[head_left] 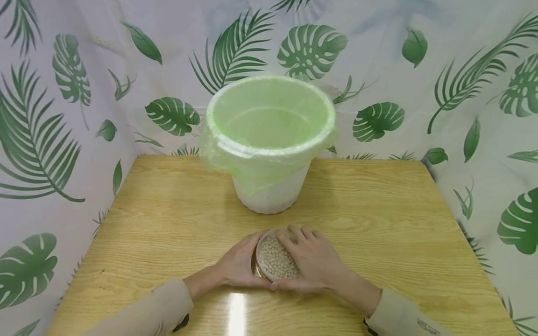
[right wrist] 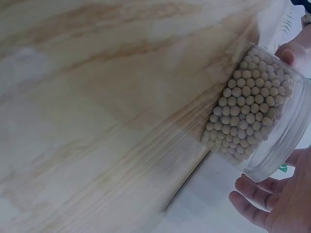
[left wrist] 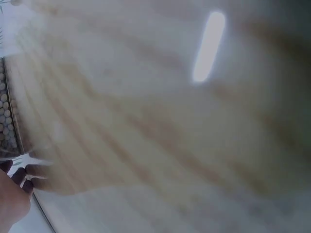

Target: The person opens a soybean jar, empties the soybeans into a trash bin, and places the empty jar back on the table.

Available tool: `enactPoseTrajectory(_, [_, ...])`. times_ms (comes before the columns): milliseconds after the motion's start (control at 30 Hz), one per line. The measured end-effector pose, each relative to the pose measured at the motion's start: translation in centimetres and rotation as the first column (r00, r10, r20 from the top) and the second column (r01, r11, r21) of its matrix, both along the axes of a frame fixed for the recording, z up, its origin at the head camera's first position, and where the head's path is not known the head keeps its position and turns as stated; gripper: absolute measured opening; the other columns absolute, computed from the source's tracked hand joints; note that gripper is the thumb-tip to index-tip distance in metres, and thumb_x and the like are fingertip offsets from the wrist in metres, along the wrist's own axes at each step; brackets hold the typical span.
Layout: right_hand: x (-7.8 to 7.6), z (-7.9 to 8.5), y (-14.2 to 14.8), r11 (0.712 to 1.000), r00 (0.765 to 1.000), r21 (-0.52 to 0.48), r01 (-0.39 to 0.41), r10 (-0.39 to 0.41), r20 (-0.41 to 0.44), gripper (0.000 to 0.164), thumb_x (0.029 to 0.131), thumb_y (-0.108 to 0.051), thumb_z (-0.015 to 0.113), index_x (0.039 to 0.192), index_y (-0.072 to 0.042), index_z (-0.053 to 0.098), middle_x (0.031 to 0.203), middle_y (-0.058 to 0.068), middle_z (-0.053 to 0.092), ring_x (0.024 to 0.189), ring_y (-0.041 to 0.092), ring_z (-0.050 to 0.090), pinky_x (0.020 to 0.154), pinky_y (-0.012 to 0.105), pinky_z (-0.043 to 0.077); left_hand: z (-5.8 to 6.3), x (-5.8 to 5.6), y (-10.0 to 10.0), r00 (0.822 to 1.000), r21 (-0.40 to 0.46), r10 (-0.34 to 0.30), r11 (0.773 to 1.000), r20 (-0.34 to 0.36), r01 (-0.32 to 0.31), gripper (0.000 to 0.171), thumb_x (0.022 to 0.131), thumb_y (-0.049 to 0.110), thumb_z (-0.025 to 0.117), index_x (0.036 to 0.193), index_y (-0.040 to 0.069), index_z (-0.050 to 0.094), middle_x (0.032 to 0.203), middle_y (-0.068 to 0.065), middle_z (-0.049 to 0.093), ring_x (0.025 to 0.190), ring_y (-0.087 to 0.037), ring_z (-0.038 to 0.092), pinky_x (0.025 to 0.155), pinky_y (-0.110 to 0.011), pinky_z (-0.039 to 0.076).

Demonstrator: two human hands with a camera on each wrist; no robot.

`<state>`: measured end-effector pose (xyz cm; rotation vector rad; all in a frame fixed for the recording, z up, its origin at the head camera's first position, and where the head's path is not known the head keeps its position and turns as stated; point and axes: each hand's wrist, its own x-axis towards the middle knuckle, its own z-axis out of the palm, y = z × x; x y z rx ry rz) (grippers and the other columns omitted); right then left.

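A clear jar (head_left: 277, 256) full of small round beige beans stands on the table near its front, between both hands. Through its transparent wall the beans (right wrist: 248, 104) show packed closely, below a clear band at the top. My left hand (head_left: 239, 262) curves round the jar's left side, thumb toward the front. From the right, my right hand (head_left: 318, 260) grips the top rim, its fingers over the far edge and its thumb at the near edge. The two thumbs come together in front of the jar. In the left wrist view only a strip of the jar (left wrist: 7, 116) shows.
Behind the jar stands a white bucket (head_left: 269, 198) lined with a thin green plastic bag (head_left: 269, 126) folded over its rim. The wooden table (head_left: 378, 205) has a glossy top with a bright light reflection. Leaf-patterned cloth (head_left: 168, 60) hangs around the back and sides.
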<state>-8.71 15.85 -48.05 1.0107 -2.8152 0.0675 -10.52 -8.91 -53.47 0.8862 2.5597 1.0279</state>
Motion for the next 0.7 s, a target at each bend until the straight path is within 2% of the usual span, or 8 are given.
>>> enactPoseTrajectory(433, [-0.6,0.0,-0.2,0.999,0.998,0.002,-0.034,0.034,0.044,0.113,0.077,-0.095,0.055,0.156,-0.014,0.048,0.139,0.021,0.060,0.125,0.036,0.062,0.107,0.052,0.057,0.5,-0.8,0.2,0.999,-0.031,-0.034,0.999,0.015,0.035,0.124,0.068,0.062,0.093,0.164,0.015,0.029,0.163,-0.009,0.048,0.148,-0.031,0.051,0.123,-0.053,0.047])
enactPoseTrajectory(700, [-1.6,-0.5,0.0,0.990,0.991,-0.020,-0.136,0.136,-0.019,0.108,0.074,-0.090,0.064,0.150,-0.013,0.052,0.127,0.014,0.061,0.113,0.028,0.062,0.102,0.047,0.059,0.3,-1.3,0.3,0.998,-0.025,-0.062,0.998,-0.001,0.062,0.123,0.067,0.060,0.095,0.163,0.016,0.032,0.163,-0.006,0.048,0.149,-0.030,0.049,0.126,-0.054,0.043])
